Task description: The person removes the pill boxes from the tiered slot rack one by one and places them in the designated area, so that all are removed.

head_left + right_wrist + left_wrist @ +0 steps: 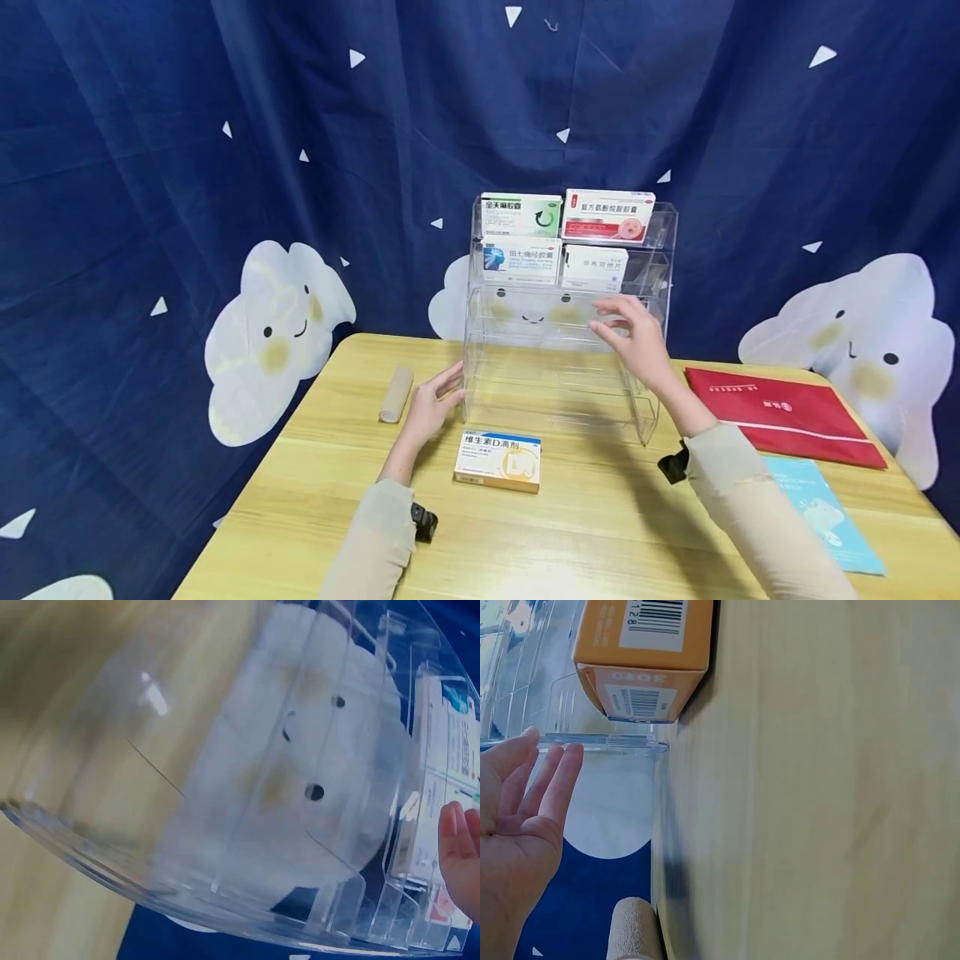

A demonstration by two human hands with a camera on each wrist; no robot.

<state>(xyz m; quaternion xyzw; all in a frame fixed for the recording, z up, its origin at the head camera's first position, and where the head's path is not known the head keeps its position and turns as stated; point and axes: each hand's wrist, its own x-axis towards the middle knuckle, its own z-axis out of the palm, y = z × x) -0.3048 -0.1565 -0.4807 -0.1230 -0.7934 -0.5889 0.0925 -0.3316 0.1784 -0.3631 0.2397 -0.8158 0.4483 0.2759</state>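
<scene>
Rack [558, 367] of clear acrylic, tiered, stands upright near the middle of the wooden tabletop [600, 533], in front of a blue curtain [225, 167] printed with smiling clouds. Left hand [429, 406] lies low at the rack's left front edge, fingers [551, 780] straight and loosely spread, tips just at the clear wall; whether they touch it cannot be told. Right hand [633, 333] is raised in front of the rack's middle tier, right of centre, fingers relaxed and slightly apart, holding nothing; in the right wrist view only fingertips [457, 847] show, close by the boxed shelves.

Four medicine boxes sit in the two upper tiers. Top left: green-and-white box [521, 214], reads 全天麻胶囊. Top right: red-and-white box [608, 215], reads 复方氨酚烷胺胶囊. Below left: blue-and-white box [522, 259], reads 田七痛经胶囊. Below right: white box [594, 267], print too faint to read.

Orange-and-white box [497, 460] lies flat on the tabletop just in front of the rack, between the two forearms, reads 维生素D滴剂; barcodes on its end show in the left wrist view. Beige roll [396, 394] lies left of the left hand. Red folder [780, 414] and light blue leaflet [821, 512] lie at the right.
</scene>
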